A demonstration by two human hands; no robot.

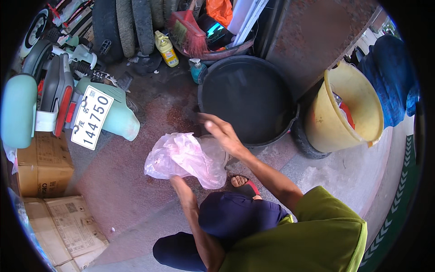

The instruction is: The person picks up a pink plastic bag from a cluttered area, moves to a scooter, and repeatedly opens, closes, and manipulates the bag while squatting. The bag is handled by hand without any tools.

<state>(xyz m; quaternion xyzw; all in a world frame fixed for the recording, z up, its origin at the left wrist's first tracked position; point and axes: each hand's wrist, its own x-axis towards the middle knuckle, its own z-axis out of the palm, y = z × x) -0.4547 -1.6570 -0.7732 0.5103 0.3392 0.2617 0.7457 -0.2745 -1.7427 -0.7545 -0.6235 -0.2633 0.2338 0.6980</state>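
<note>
Head view had a pink plastic bag all crumpled up, low in front of the person and right between the two hands. Left hand was at the bag's near edge, but the fingers were tucked out of sight, so I can't tell if they were gripping it or just touching. Right hand was loose and spread, holding nothing, near the bag's far right side, fingertips pretty blurry. Can't say whether the bag sat on the floor or was lifted a bit.

Just past the right hand was a big black tub, with a teal pump bottle snug beside it and a yellow bottle further left. Off to the right, a yellow bucket leaned beside a tyre, something red inside it. Over on the left you had a pale green scooter and some cardboard boxes. One foot in a red sandal poked out below the tub.
</note>
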